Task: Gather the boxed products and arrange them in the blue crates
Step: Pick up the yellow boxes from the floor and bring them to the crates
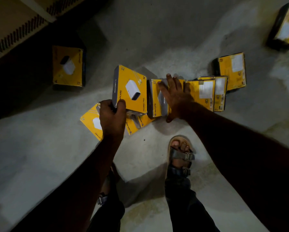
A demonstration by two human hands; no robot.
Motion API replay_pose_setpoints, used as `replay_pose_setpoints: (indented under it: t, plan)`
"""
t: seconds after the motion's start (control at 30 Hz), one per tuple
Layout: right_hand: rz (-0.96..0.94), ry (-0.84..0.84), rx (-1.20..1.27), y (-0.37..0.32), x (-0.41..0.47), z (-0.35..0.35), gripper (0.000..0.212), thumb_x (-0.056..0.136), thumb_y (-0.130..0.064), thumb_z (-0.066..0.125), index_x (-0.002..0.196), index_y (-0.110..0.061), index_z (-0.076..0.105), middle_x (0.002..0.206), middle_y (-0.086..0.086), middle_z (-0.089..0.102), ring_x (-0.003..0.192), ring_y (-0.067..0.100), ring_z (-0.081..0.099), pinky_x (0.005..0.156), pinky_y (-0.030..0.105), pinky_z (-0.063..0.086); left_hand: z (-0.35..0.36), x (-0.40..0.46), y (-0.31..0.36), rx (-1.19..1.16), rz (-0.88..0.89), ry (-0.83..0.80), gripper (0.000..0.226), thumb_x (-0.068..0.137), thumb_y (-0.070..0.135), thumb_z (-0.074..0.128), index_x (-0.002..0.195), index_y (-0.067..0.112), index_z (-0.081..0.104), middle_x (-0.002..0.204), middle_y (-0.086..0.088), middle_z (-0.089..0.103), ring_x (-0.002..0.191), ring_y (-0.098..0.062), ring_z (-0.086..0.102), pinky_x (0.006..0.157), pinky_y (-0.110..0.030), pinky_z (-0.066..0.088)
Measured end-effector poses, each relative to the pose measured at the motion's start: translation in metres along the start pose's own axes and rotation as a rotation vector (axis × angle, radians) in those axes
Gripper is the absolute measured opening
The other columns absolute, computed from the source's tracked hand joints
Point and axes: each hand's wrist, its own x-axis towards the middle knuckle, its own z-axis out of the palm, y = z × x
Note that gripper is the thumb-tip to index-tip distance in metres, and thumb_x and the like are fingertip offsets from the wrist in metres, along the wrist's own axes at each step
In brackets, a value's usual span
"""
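Down on a grey concrete floor [157,39], yellow cardboard product boxes with dark side panels and a printed white charger lie scattered. The left hand [112,118] has its fingers and thumb curled round the near corner of one raised yellow box [132,87], which is tilted up off the floor with its printed face toward the camera. Beneath it, partly hidden by the hand, two more flat yellow boxes [91,123] lie overlapping on the floor. The right hand [175,99] is spread with straight fingers, palm down, pressing on a yellow box lying beside the raised one [154,101]. Just right of that hand stands a short row of yellow boxes showing white labels [205,92], touching one another, with another labelled yellow box [232,71] just behind them. A single yellow box [67,66] sits well apart to the left in shadow, and a further one [286,27] lies far off near the upper right edge. A sandalled foot [180,153] is planted on the floor below the right arm. No blue crate shows in this view.
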Motion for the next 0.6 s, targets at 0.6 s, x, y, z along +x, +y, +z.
replay_pose_setpoints:
  t: [0.6]
  plan:
    - [0.034,0.518,0.358,0.002,-0.1,-0.084,0.116,0.053,-0.071,0.066,0.146,-0.011,0.032,0.151,0.028,0.02,0.141,0.042,0.02,0.111,0.049,0.027,-0.068,-0.053,0.069,-0.058,0.022,0.026,0.018,0.086,0.037,0.059,0.089,0.022,0.051,0.081,-0.002,0.056,0.078,-0.023,0.056,0.076,-0.047,0.051]
